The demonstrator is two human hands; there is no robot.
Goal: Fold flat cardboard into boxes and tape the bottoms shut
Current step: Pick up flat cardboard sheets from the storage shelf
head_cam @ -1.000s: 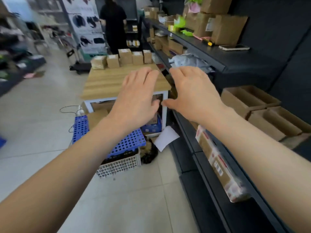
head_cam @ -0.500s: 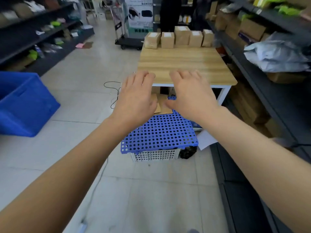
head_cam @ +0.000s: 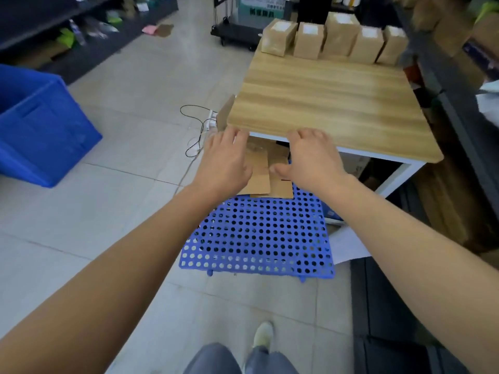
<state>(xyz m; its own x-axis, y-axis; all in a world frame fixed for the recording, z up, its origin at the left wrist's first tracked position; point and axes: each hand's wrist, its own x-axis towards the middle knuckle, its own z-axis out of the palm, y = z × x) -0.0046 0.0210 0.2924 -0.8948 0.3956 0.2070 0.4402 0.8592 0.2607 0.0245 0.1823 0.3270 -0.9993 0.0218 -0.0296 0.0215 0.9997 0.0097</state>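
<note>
A small stack of flat brown cardboard (head_cam: 266, 176) lies on a blue perforated plastic panel (head_cam: 259, 238), partly tucked under the front edge of a wooden table (head_cam: 329, 103). My left hand (head_cam: 225, 160) hovers over the stack's left side with relaxed fingers and holds nothing. My right hand (head_cam: 310, 157) is spread over its right side, thumb pointing left toward the cardboard. Whether either hand touches the stack is unclear. Several folded brown boxes (head_cam: 337, 39) with white labels stand in a row along the table's far edge.
A large blue crate (head_cam: 40, 125) sits on the tiled floor at left. A black cable and white power strip (head_cam: 205, 122) lie by the table's left leg. Dark shelving (head_cam: 459, 85) runs along the right. A black trolley (head_cam: 237, 33) stands behind the table.
The view has swung left and tipped down from the shelves to the table. Both hands have dropped from in front of the tabletop to just over the flat cardboard.
</note>
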